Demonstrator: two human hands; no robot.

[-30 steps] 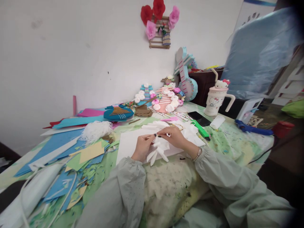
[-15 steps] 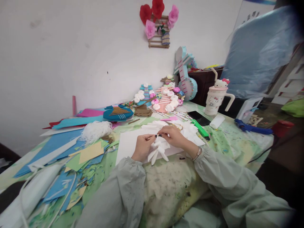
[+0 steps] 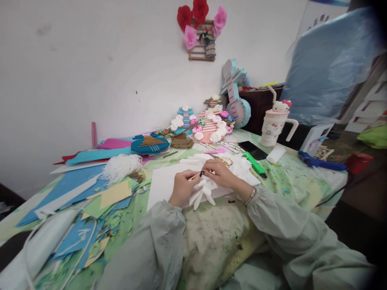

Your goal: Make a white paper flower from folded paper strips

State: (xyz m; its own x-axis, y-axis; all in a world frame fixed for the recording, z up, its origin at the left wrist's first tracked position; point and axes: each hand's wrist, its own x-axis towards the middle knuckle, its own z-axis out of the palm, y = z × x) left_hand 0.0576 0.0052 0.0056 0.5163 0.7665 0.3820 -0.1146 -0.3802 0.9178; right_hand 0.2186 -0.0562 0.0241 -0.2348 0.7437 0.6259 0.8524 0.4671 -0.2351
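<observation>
My left hand [image 3: 181, 187] is closed in a pinch around a thin wooden stick [image 3: 194, 176], which points up and right toward my other hand. Fingertips of my right hand [image 3: 220, 174] are pressed together at the stick's far end; what lies between them is too small to make out. Just below both hands are folded white paper strips [image 3: 203, 195], spread out like petals. Under them lies a white sheet [image 3: 160, 183]. Gold-handled scissors [image 3: 225, 160] rest behind my right hand among more white paper pieces [image 3: 243, 167].
Left of the hands lie a heap of white string [image 3: 122, 167], blue sheets [image 3: 69, 187] and paper scraps [image 3: 116, 195]. To the right are a green utility knife [image 3: 255, 164], a phone [image 3: 252, 150], a tumbler [image 3: 271, 129] and a blue-handled tool [image 3: 322, 162]. Flower-decorated crafts [image 3: 210, 127] stand behind.
My left hand has shifted very slightly right, and more of the thin stick shows between my hands. My right hand stays almost in place. The white paper strips have moved a touch.
</observation>
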